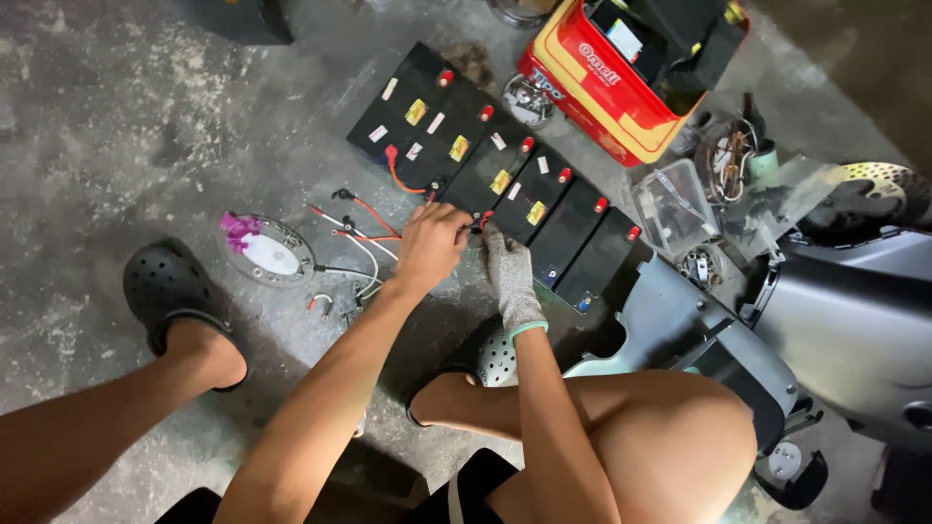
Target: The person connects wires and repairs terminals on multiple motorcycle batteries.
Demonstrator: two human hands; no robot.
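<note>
- At the far left, our left foot sits in a dark perforated clog (165, 291) flat on the grey concrete floor (116, 126).
- Just to the right of it lies a round clear lid (269, 252) with a purple scrap at its upper edge.
- Next come loose wires (364, 238), red, white and black, spread over the floor between the lid and our hands; a small U-shaped piece lies just below them.
- A row of black batteries (485, 160) runs slantwise from upper left to lower right, each with a red cap at one terminal and small yellow and white labels on top; a short red lead (396, 173) curves over the second one.
- Our left hand (430, 243) is bare and clenched, the fingers pinching something small at the near edge of the battery row; we cannot tell just what it is.
- Our right hand (507, 277), in a grey knit glove, touches the left one, its fingers pointing up to the same spot on the battery edge, by a red wire end; whether it grips anything we cannot tell.
- Under the right forearm shows our other clog (495, 357), beside our bent knee.
- Above, a red and yellow box (602, 87) holds black parts.
- To the right lie a clear plastic tub (672, 206) and small hardware, then the grey body of a scooter (845, 311).
</note>
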